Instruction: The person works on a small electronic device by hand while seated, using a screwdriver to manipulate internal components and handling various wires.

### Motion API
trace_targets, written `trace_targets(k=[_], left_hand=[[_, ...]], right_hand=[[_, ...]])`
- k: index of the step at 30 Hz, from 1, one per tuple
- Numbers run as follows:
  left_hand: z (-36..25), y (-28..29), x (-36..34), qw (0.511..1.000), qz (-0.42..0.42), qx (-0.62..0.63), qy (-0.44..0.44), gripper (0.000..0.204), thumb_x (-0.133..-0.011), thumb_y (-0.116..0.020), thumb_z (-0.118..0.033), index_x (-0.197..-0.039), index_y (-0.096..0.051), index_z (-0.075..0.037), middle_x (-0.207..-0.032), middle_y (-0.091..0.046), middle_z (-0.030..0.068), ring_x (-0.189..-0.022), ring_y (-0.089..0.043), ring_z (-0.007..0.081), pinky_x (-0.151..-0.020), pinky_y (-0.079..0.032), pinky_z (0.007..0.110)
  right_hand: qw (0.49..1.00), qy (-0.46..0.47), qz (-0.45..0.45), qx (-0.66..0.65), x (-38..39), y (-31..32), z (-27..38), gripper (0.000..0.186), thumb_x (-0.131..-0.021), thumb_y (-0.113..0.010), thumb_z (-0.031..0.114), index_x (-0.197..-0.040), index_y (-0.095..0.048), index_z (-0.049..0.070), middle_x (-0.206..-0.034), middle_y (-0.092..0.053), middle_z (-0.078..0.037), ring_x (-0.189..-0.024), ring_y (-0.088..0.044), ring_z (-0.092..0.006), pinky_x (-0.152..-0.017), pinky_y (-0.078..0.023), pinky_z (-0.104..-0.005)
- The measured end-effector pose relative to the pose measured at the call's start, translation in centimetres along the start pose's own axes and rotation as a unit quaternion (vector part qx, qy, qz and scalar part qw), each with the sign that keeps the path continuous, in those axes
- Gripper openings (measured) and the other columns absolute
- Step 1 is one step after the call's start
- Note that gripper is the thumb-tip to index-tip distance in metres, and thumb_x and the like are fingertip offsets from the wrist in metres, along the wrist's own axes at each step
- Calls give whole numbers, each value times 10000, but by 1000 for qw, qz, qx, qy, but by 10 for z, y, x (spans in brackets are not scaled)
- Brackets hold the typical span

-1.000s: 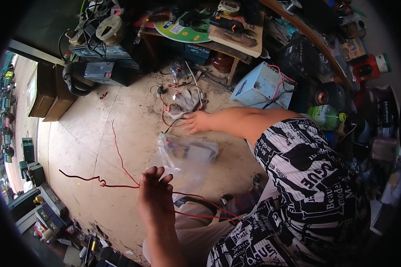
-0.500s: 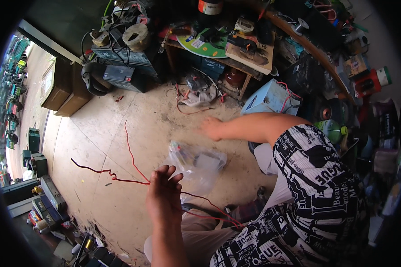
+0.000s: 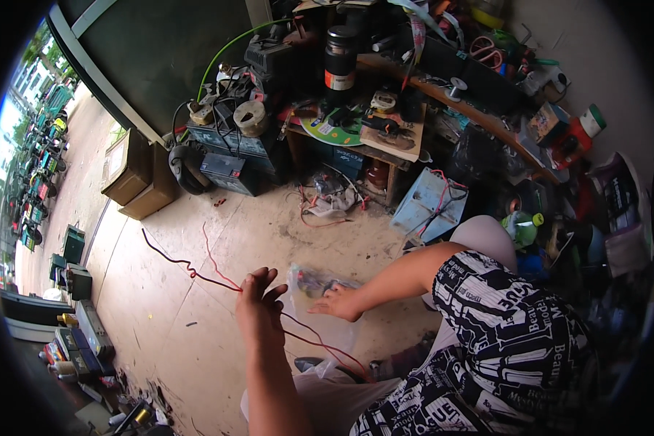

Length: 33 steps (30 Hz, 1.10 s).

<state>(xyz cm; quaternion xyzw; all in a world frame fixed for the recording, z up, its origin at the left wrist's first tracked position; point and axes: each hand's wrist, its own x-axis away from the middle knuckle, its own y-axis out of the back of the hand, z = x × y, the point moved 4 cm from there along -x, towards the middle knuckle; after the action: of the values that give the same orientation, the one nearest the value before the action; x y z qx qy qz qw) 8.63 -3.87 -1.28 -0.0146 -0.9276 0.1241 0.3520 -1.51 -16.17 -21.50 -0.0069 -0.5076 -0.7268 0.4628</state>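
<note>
My left hand (image 3: 260,311) pinches thin electrical wires in front of me. Beyond the fingers stick out a dark wire (image 3: 168,259), kinked partway along, and a straighter red wire (image 3: 212,254). Their other ends trail from the hand's near side toward my lap. Low over the floor, my right hand (image 3: 339,302) has its fingers stretched out, at a clear plastic bag (image 3: 295,280) with small items in it. The hand covers part of the bag, and I cannot tell whether the fingertips touch it. Nothing shows in the right hand.
A light-blue battery box (image 3: 430,206) with red leads stands beyond my right arm. Dark batteries (image 3: 223,173) and cardboard boxes (image 3: 129,168) stand at the far left. A low wooden bench (image 3: 391,156) carries tools and a tape roll. Loose cables (image 3: 332,207) lie on the floor before it.
My right hand has come nearer, from bare floor down to the plastic bag. The left hand keeps hold of the wires. The view has tilted up, showing more of the background.
</note>
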Motion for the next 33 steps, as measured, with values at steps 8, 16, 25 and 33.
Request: trace_targets(k=[8, 16, 25, 33], left_hand=[[-28, 29, 25, 989, -52, -57, -129, 316, -923, -485, -314, -1112, -559, -72, -1077, -641, 64, -752, -608, 150, -538, -372, 225], [-35, 31, 32, 980, -53, -59, -184, 367, -918, -475, -336, -1163, -552, -72, -1107, -626, 61, -818, -605, 153, -590, -377, 223], [-32, 41, 29, 979, -53, -29, -197, 303, -929, -452, -311, -1094, -564, -83, -1071, -640, 54, -787, -616, 160, -610, -376, 249], [-18, 21, 11, 984, -29, -45, -170, 311, -933, -457, -334, -1088, -564, -86, -1039, -652, 55, -749, -618, 169, -586, -376, 250]], right_hand=[[968, -83, -33, 236, 40, -35, 27, 844, -807, -582, 292, -1481, -74, 300, -1402, -332, -195, -1202, -395, -357, -1021, -224, -539], [933, -271, -208, -116, 16, -40, 6, 317, -772, -602, 344, -1069, -653, 247, -1162, -580, -64, -1167, -456, -306, -943, -334, -509], [856, -301, -342, -244, 62, 105, -80, 172, -808, -568, 211, -892, -672, 103, -859, -657, -173, -794, -638, -323, -695, -496, -409], [814, -452, -319, -176, 131, 173, -160, 314, -809, -602, 304, -929, -676, 24, -936, -662, -191, -837, -637, -308, -754, -495, -403]])
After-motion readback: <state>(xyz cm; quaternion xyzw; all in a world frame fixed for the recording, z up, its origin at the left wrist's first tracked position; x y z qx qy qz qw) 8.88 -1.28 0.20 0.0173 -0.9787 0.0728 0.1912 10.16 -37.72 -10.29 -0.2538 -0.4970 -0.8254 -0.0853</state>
